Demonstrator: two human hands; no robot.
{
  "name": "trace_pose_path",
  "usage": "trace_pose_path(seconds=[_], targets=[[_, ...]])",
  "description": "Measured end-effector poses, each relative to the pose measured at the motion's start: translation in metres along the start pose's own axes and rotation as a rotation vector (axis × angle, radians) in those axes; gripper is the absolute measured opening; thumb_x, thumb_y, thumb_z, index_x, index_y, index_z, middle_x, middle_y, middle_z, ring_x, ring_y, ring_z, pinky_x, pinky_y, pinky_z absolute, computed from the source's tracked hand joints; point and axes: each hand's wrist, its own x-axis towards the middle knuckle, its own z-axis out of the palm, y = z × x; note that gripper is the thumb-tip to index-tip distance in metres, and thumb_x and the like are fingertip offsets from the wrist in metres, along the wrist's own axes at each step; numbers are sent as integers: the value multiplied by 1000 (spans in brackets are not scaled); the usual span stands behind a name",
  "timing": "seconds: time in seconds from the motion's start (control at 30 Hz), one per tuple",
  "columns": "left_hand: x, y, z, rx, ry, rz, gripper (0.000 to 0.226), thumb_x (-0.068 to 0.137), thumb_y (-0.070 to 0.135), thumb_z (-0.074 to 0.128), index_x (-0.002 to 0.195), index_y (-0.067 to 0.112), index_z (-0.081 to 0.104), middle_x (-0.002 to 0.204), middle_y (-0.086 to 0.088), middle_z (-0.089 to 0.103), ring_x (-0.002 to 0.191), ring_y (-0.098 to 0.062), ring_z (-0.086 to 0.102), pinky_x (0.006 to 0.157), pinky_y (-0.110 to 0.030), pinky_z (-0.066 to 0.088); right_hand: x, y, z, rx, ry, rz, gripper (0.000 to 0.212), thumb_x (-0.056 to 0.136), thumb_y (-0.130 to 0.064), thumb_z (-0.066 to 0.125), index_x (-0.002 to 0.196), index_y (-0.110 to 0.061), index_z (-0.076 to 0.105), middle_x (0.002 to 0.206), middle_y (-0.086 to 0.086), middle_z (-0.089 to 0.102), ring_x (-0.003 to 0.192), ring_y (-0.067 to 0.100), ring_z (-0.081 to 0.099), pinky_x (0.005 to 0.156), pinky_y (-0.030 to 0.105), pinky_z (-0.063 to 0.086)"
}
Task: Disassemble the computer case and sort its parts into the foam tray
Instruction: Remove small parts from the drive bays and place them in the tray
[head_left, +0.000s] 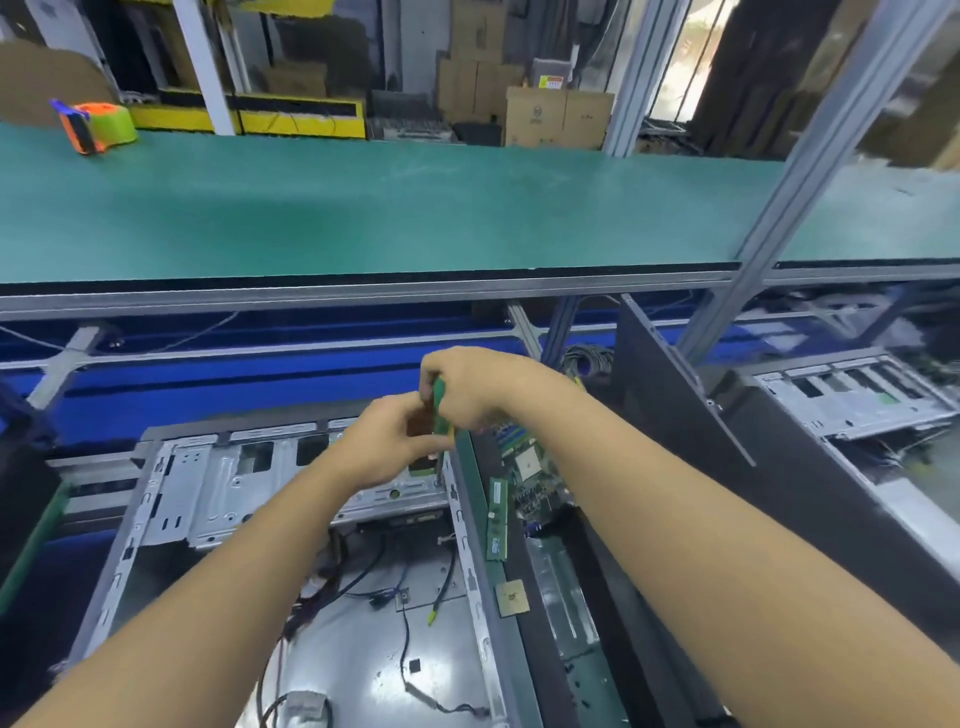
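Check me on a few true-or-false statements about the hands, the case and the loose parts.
1. The left hand and right hand both hold a green memory module above the computer case. True.
2. The processor chip lies on the case floor. False: it lies outside, right of the case wall.
3. A tape dispenser sits on the green shelf, far left. True.
4. Nothing has been set down yet. False: loose memory sticks lie right of the case.
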Motion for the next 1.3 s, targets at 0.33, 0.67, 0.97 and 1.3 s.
trace_pose_path(seconds=[0.33, 0.67, 0.97, 1.3], targets=[[1, 5, 4, 69, -27, -21, 21, 82, 27, 81, 88, 23, 61, 84, 3, 66, 70, -10, 56, 59, -20, 43, 7, -8, 15, -76, 170, 81, 36, 103, -30, 43, 132, -8, 41, 98, 8, 56, 81, 28, 53, 57, 36, 35], [-6, 2, 2, 41, -87, -55, 10, 87, 4, 60, 96, 7, 64, 74, -6, 57, 65, -16, 46, 60, -31, 41, 5, -5, 14, -24, 70, -24, 35, 97, -42, 52, 121, -19, 44, 138, 13, 32, 87, 31, 51, 75, 45, 50], [0, 8, 13, 218, 76, -13, 32, 70, 36, 89, 75, 22, 61, 69, 4, 64, 60, -7, 54, 54, -19, 38, 7, -1, 19, -157, 279, 63, 23, 102, -34, 48, 108, -12, 42, 106, 7, 62, 79, 27, 51, 56, 33, 33], [-8, -7, 15, -52, 119, -67, 16, 82, 15, 80, 93, 11, 69, 86, -13, 69, 77, -27, 61, 69, -30, 54, 5, 6, 16, -28, 165, -52, 50, 93, -51, 54, 126, -18, 37, 130, 9, 39, 88, 28, 53, 63, 39, 39]])
